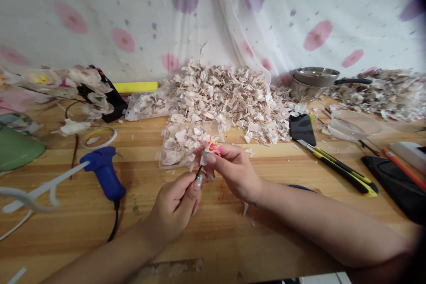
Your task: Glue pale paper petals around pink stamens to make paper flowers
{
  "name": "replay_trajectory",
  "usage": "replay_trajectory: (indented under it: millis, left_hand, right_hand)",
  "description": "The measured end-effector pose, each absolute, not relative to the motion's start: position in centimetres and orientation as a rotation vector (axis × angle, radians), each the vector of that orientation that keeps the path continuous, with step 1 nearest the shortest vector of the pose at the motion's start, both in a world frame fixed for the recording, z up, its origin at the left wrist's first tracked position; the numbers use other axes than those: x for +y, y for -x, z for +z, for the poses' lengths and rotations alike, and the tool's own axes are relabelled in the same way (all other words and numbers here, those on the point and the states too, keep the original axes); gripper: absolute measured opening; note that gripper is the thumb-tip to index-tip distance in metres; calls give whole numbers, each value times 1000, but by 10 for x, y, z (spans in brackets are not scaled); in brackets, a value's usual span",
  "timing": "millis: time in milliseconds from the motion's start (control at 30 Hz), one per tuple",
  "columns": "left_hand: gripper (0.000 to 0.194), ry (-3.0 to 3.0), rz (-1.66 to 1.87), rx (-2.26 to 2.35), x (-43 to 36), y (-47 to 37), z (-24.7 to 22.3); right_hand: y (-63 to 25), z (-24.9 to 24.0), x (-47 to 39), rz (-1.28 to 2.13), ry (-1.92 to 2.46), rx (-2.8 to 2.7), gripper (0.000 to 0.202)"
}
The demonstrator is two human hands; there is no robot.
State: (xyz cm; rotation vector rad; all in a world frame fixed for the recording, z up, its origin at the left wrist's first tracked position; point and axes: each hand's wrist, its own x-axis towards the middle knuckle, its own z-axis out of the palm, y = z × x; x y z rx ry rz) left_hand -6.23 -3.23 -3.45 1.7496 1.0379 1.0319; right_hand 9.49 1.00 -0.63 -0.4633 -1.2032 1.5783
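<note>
Flower stem (199, 171) was pinched by left hand (175, 206); stamen cluster (213, 145) was clamped by right hand (233, 169); petal tray (166, 159) just beyond.

You sit at a home craft workshop: your wooden counter (233, 239) carries a blue glue gun (104, 173), heaped petals (226, 93), finished flowers (83, 82) and cutters (336, 166), a flowered curtain (133, 9) behind.

- Two hands: left hand (175, 206), right hand (233, 168)
- One blue glue gun (104, 173)
- One clear petal tray (186, 144)
- Two petal heaps: middle heap (226, 93), right-corner heap (382, 91)
- One metal pan (314, 77)
- One tape roll (99, 137)
</note>
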Motion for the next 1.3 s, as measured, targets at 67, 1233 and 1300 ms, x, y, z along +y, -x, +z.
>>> replay_trajectory:
  millis: [67, 1233, 1300]
  left_hand:
    - [24, -1754, 1063, 1061, -33, 62, -35]
    - [27, -1553, 1149, 1212, -30, 59, -40]
    - [25, -1560, 1148, 1200, -30, 60, -41]
  right_hand:
    - [-95, -5, 11, 1560, 466, -1196, 20]
    - [-92, -15, 24, 1695, 466, -1070, 53]
    - [-92, -14, 23, 1705, 450, -1079, 52]
